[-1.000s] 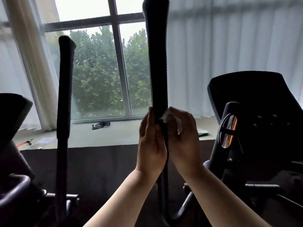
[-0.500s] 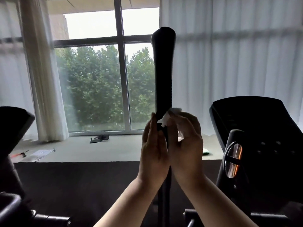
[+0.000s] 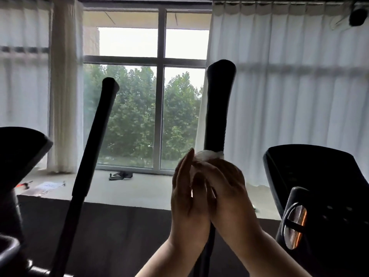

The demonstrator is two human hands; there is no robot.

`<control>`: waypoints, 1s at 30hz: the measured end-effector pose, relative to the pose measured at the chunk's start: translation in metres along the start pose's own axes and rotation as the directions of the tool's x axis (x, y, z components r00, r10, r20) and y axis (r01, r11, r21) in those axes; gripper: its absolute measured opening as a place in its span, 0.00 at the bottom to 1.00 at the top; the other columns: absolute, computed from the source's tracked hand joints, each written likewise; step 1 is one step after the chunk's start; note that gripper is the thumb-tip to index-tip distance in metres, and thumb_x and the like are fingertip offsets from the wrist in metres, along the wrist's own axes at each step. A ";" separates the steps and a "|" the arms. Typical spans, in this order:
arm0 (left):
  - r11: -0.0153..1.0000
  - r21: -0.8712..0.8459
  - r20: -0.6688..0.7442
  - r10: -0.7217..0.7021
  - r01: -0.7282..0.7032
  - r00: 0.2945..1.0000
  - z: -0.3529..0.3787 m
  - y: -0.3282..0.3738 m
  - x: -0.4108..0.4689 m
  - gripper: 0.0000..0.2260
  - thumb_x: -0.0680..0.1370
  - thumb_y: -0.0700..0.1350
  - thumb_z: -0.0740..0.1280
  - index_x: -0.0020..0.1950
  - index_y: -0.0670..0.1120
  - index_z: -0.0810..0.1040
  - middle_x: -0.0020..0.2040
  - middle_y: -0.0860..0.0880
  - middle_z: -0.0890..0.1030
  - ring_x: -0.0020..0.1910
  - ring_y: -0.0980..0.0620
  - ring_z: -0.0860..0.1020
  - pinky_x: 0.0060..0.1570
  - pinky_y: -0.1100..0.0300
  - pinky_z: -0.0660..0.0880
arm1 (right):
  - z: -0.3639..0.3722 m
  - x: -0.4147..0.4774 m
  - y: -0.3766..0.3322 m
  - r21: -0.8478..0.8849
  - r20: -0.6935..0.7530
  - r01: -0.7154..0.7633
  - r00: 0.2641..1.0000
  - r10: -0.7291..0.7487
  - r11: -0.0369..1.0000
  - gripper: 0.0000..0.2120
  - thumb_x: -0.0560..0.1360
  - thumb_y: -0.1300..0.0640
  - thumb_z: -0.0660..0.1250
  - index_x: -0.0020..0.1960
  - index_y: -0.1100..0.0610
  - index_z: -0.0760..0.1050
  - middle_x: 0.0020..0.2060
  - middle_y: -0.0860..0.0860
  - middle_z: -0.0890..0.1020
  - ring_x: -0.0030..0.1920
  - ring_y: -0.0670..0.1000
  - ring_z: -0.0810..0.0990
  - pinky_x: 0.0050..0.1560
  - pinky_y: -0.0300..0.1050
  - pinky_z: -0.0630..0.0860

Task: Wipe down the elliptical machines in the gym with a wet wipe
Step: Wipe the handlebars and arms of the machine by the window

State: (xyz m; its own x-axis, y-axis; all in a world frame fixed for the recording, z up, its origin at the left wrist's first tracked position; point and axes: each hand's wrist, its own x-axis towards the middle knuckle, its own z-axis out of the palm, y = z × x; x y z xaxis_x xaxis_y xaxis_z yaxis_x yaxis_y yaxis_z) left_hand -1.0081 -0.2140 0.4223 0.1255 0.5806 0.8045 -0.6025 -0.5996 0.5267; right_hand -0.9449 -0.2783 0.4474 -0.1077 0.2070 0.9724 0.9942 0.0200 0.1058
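Note:
A black padded elliptical handle (image 3: pixel 217 108) rises upright in the middle of the view. My right hand (image 3: pixel 225 188) is wrapped round it with a white wet wipe (image 3: pixel 207 155) bunched at the top of my fingers, against the grip. My left hand (image 3: pixel 187 192) lies flat along the left side of the same handle, fingers straight and pointing up, touching the wipe. The handle's lower shaft is hidden behind both hands. A second black handle (image 3: pixel 93 148) leans at the left.
The elliptical's dark console (image 3: pixel 319 182) with a shiny sensor grip (image 3: pixel 295 226) stands at the right. Another machine's console (image 3: pixel 18 152) is at the left edge. Ahead are a window (image 3: pixel 143 96), white curtains (image 3: pixel 289 96), and a ledge with a dark cloth (image 3: pixel 120 175).
Both hands with the wipe have slid up the handle. The view has tilted upward, so the handle top now sits lower in frame and the left handle shows again.

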 end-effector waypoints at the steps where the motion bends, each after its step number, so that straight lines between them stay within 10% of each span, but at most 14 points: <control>1: 1.000 -0.013 0.023 -0.018 0.019 1.000 0.001 0.002 0.001 0.21 0.80 0.54 0.57 0.74 0.56 0.72 0.71 0.60 0.75 0.74 0.58 0.70 0.71 0.59 0.69 | -0.002 0.000 0.000 0.043 -0.008 -0.028 1.000 0.028 0.999 0.22 0.73 0.66 0.75 0.62 0.51 0.76 0.59 0.43 0.81 0.59 0.47 0.80 0.61 0.47 0.75; 5: 1.000 0.003 0.153 -0.017 0.016 0.988 0.006 0.004 0.013 0.20 0.84 0.52 0.54 0.70 0.46 0.76 0.68 0.47 0.78 0.71 0.45 0.73 0.71 0.43 0.70 | -0.015 0.012 0.003 0.251 0.009 -0.155 0.987 0.157 0.956 0.18 0.74 0.66 0.71 0.61 0.52 0.73 0.54 0.41 0.81 0.55 0.46 0.82 0.55 0.48 0.78; 8: 1.000 0.002 0.133 -0.029 0.029 0.991 0.012 0.011 0.018 0.16 0.86 0.47 0.55 0.68 0.62 0.75 0.68 0.64 0.76 0.73 0.60 0.71 0.69 0.67 0.67 | -0.023 0.026 0.008 0.293 -0.006 -0.171 0.984 0.180 0.941 0.13 0.78 0.67 0.65 0.58 0.55 0.76 0.52 0.43 0.83 0.55 0.48 0.83 0.56 0.40 0.76; 11: 0.998 0.036 0.084 -0.046 0.043 0.995 0.018 0.005 0.018 0.17 0.86 0.42 0.60 0.72 0.56 0.75 0.68 0.60 0.77 0.69 0.60 0.74 0.63 0.70 0.71 | -0.021 0.042 0.019 0.108 -0.071 -0.155 0.984 0.163 0.982 0.13 0.77 0.66 0.62 0.57 0.56 0.79 0.59 0.46 0.81 0.62 0.47 0.77 0.64 0.35 0.70; 17: 0.978 -0.017 -0.029 -0.207 0.207 0.978 0.028 0.008 0.054 0.15 0.85 0.43 0.61 0.46 0.59 0.84 0.30 0.54 0.79 0.28 0.54 0.74 0.32 0.58 0.71 | -0.011 0.067 0.039 0.089 -0.129 -0.179 0.973 0.190 0.980 0.20 0.81 0.66 0.65 0.72 0.59 0.72 0.72 0.52 0.69 0.73 0.50 0.69 0.71 0.49 0.70; 23: 0.964 -0.181 0.044 -0.188 0.193 0.981 0.034 0.021 0.097 0.11 0.84 0.44 0.65 0.58 0.57 0.84 0.49 0.55 0.87 0.46 0.55 0.85 0.48 0.54 0.80 | -0.004 0.081 0.041 0.047 -0.094 -0.140 0.985 0.144 0.989 0.24 0.82 0.64 0.64 0.77 0.61 0.66 0.77 0.56 0.63 0.78 0.50 0.61 0.76 0.42 0.63; 26: 0.949 -0.223 0.119 -0.198 0.221 0.973 0.029 0.023 0.078 0.14 0.85 0.48 0.63 0.44 0.47 0.83 0.33 0.50 0.77 0.32 0.53 0.74 0.33 0.59 0.69 | -0.006 0.086 0.043 0.037 -0.066 -0.129 0.989 0.131 0.991 0.23 0.82 0.62 0.63 0.77 0.61 0.66 0.78 0.54 0.62 0.79 0.50 0.61 0.74 0.50 0.67; 30: 0.953 -0.268 0.116 -0.116 0.144 0.986 0.032 0.029 0.081 0.16 0.86 0.45 0.62 0.40 0.48 0.81 0.33 0.53 0.78 0.35 0.55 0.75 0.36 0.59 0.70 | -0.008 0.103 0.047 -0.050 -0.052 -0.036 0.998 0.034 0.998 0.23 0.83 0.62 0.62 0.77 0.62 0.65 0.79 0.56 0.62 0.80 0.51 0.58 0.78 0.48 0.60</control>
State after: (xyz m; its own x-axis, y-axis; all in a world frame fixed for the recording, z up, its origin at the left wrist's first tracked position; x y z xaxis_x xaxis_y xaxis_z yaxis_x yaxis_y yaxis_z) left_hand -0.9904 -0.2024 0.5116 0.2857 0.5782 0.7642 -0.7669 -0.3403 0.5441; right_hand -0.9090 -0.2641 0.5540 -0.0740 0.1560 0.9850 0.9961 -0.0361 0.0806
